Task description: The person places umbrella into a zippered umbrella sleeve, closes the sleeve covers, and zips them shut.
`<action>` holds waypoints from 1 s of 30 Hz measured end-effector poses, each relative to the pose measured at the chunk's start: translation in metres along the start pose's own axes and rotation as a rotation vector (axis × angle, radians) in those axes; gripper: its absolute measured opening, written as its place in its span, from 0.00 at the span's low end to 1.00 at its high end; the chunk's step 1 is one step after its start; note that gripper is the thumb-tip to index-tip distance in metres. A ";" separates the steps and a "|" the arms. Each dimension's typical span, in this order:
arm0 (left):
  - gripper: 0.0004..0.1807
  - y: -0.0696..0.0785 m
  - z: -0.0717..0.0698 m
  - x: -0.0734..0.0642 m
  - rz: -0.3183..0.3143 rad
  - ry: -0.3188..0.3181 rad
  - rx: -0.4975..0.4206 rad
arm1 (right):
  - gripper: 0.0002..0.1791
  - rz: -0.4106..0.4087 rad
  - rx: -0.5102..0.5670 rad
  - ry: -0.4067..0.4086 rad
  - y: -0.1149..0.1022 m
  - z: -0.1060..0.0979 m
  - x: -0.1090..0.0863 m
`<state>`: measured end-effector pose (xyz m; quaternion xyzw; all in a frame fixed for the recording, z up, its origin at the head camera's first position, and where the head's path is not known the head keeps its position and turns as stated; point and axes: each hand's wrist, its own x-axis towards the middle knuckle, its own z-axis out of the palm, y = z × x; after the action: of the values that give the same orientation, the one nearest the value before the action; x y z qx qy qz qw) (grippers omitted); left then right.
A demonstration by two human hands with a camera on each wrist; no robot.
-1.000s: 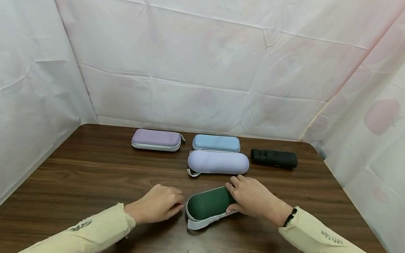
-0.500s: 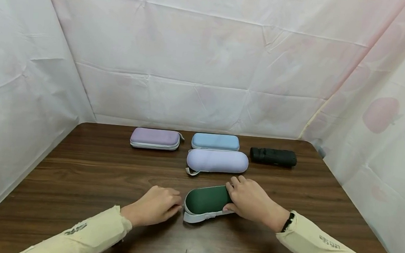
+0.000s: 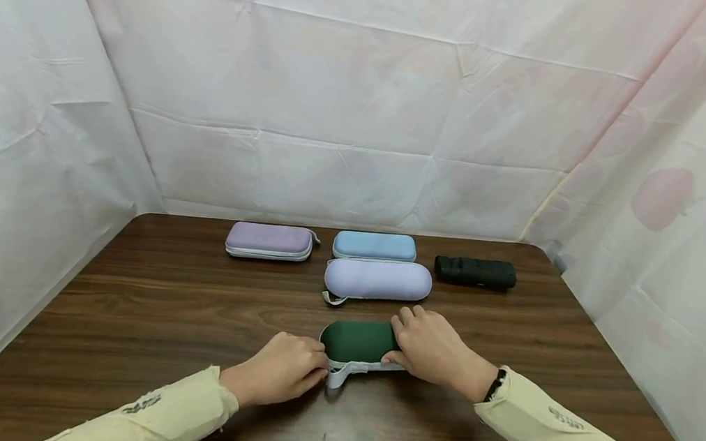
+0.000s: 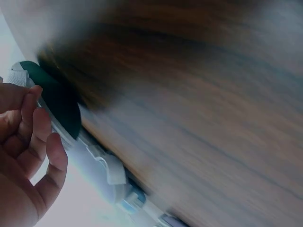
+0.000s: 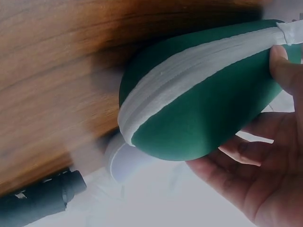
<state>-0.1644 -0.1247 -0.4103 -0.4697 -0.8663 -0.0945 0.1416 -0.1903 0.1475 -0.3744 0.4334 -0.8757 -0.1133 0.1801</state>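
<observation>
A dark green hard-shell glasses case [image 3: 358, 341] lies near the front middle of the table, a pale zipper band around it and a light strap loop [image 3: 336, 377] at its left front corner. My right hand [image 3: 433, 346] grips its right end, thumb on the near side and fingers over the far side. In the right wrist view the zipper band [image 5: 189, 71] looks closed along that end. My left hand [image 3: 286, 369] pinches at the left end; its thumb and forefinger meet beside the zipper in the left wrist view, hiding what lies between them.
Behind the green case sits a lavender case [image 3: 378, 280], with a light blue case [image 3: 374, 245] directly behind it. A purple zip case [image 3: 269, 240] is at the back left, a black cylindrical item [image 3: 475, 272] at the back right. White sheeting [image 3: 338, 107] encloses the table's back and sides.
The green case has turned from slanted to nearly level across the table. My left hand has come in against its left end; my right hand keeps its grip.
</observation>
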 end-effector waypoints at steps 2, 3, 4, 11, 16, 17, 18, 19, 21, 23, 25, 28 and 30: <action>0.08 0.004 0.001 0.003 0.000 -0.001 0.022 | 0.32 0.002 -0.003 -0.004 -0.001 0.001 0.001; 0.08 0.007 0.001 0.004 -0.001 -0.001 0.033 | 0.32 0.004 -0.005 -0.003 -0.002 0.001 0.001; 0.08 0.010 0.001 0.005 -0.003 -0.001 0.044 | 0.33 0.006 -0.011 -0.005 -0.002 0.001 0.001; 0.10 0.025 0.004 0.012 -0.078 0.037 0.104 | 0.33 0.024 -0.031 -0.010 -0.004 0.001 0.001; 0.15 0.021 0.004 0.013 -0.124 0.063 0.106 | 0.36 0.024 0.016 -0.034 0.000 0.000 -0.003; 0.16 0.018 0.003 0.013 -0.139 0.080 0.103 | 0.37 0.025 0.048 -0.055 0.002 0.000 -0.004; 0.17 0.015 0.002 0.014 -0.155 0.096 0.093 | 0.38 0.029 0.088 -0.085 0.005 0.001 -0.007; 0.18 0.011 0.002 0.014 -0.171 0.113 0.081 | 0.39 0.037 0.138 -0.117 0.009 0.001 -0.010; 0.20 0.003 0.001 0.015 -0.197 0.135 0.038 | 0.41 0.064 0.251 -0.184 0.017 0.002 -0.018; 0.24 -0.005 0.000 0.015 -0.220 0.114 -0.022 | 0.44 0.100 0.358 -0.240 0.024 0.002 -0.026; 0.31 -0.012 0.001 0.015 -0.237 0.060 -0.114 | 0.45 0.132 0.449 -0.259 0.031 0.003 -0.033; 0.40 -0.018 0.003 0.016 -0.267 -0.021 -0.266 | 0.44 0.146 0.535 -0.244 0.037 0.005 -0.040; 0.41 -0.019 0.005 0.018 -0.267 -0.050 -0.339 | 0.44 0.137 0.557 -0.219 0.039 0.007 -0.042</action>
<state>-0.1905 -0.1200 -0.4094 -0.3702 -0.8958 -0.2448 0.0252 -0.1979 0.2049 -0.3760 0.3915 -0.9143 0.0977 -0.0338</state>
